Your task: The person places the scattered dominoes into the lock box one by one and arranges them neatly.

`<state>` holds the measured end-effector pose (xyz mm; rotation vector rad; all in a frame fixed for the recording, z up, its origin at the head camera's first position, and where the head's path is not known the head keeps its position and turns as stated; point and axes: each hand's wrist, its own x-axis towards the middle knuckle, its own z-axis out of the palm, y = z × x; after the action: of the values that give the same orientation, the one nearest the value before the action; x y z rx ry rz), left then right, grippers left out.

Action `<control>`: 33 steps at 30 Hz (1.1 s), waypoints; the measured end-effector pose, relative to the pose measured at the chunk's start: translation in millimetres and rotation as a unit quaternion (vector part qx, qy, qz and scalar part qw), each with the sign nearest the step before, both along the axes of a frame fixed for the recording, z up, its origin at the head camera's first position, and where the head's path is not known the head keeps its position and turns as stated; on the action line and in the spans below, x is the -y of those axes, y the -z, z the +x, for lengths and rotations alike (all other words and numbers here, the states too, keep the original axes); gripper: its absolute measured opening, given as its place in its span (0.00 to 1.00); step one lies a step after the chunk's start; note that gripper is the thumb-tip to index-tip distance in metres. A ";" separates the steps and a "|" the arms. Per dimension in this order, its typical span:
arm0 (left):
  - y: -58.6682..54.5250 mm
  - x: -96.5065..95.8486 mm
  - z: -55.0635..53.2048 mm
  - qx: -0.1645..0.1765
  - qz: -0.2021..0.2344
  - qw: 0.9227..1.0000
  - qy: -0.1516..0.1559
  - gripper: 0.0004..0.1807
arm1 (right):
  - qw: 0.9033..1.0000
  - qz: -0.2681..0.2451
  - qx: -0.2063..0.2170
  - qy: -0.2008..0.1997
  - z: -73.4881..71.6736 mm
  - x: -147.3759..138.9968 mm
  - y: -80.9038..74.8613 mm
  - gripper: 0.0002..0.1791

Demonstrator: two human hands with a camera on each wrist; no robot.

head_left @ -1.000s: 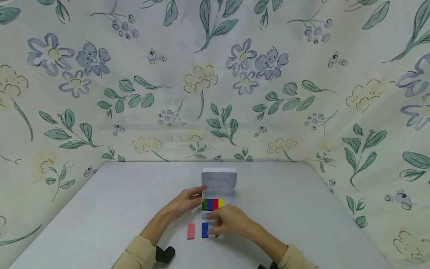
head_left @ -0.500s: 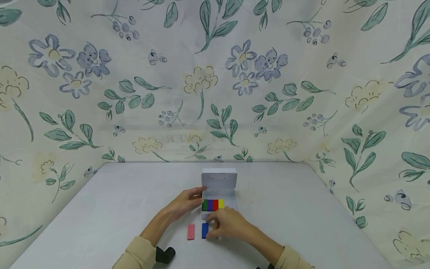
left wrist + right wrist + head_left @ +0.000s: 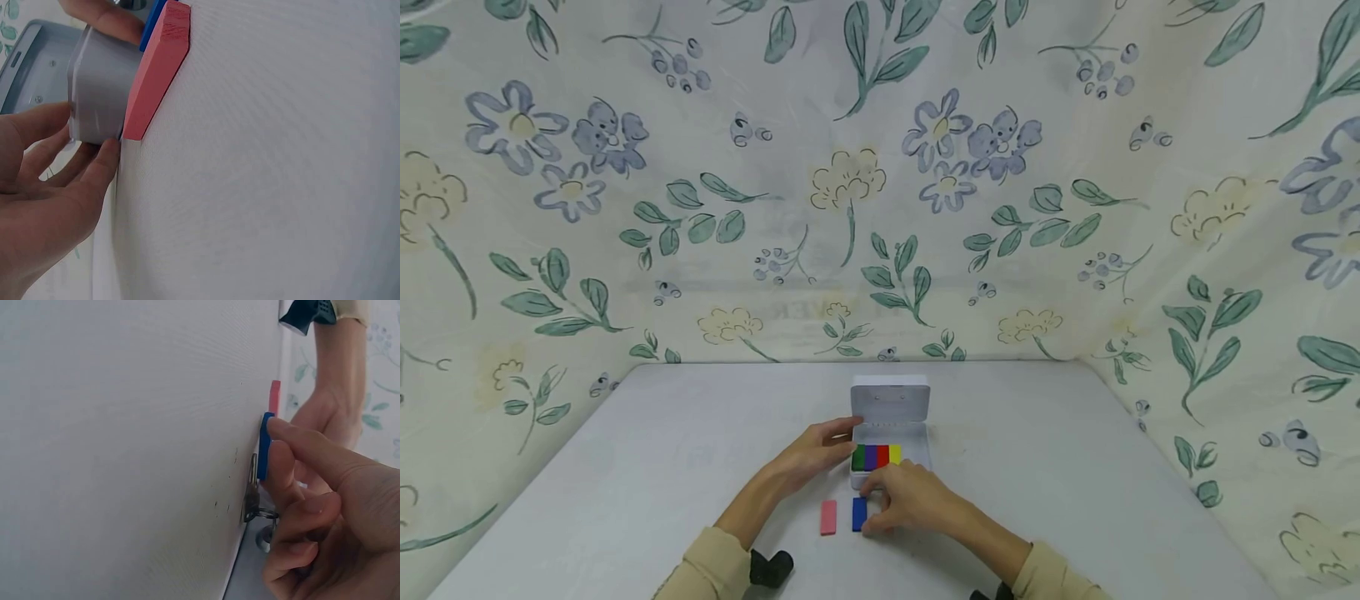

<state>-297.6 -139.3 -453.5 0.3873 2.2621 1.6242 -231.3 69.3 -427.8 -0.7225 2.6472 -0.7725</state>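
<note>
"Blue rectangular block (image 3: 859, 514), flat-looking: where does it lie from the hand?"

"Just left of the right hand (image 3: 913, 500), clearly the nearer of the two, and on the person's side of the pale hinged box (image 3: 891, 432)."

"Its long axis?"

"Pointing away from the person, roughly square to the box's front wall. Thumb and forefinger appear to pinch it by its near and far ends; whether it is off the white table (image 3: 700, 433) at all, I can't tell."

"And the left hand (image 3: 816, 446)?"

"Fingertips rest against the box's left end, fingers loosely extended rather than wrapped round it. The pink rectangular block (image 3: 828, 517) lies left of the blue one, nearly parallel."

"What do the views disagree on?"

"The right wrist view shows silver metal keys (image 3: 251, 500) just beside the blue block; from the head, the right hand hides them. Only the head view shows the green, purple, red and yellow blocks (image 3: 876, 457) standing in a row inside the box."
</note>
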 end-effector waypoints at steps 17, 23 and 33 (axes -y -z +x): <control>-1.5 -1.1 0.9 0.004 -0.002 1.000 -0.004 0.29 | 1.000 0.015 -0.001 0.001 -0.7 2.5 -3.0 0.21; -0.1 -1.3 1.6 0.006 -0.002 1.000 -0.005 0.29 | 1.000 0.005 0.009 0.001 -0.6 1.9 -0.6 0.21; -0.9 -1.6 2.4 0.001 -0.006 1.000 -0.009 0.29 | 1.000 0.003 0.004 -0.003 -0.8 1.4 0.6 0.21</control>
<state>-295.2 -137.7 -452.7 0.3623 2.2798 1.6179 -232.0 67.9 -428.4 -0.7242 2.6376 -0.7633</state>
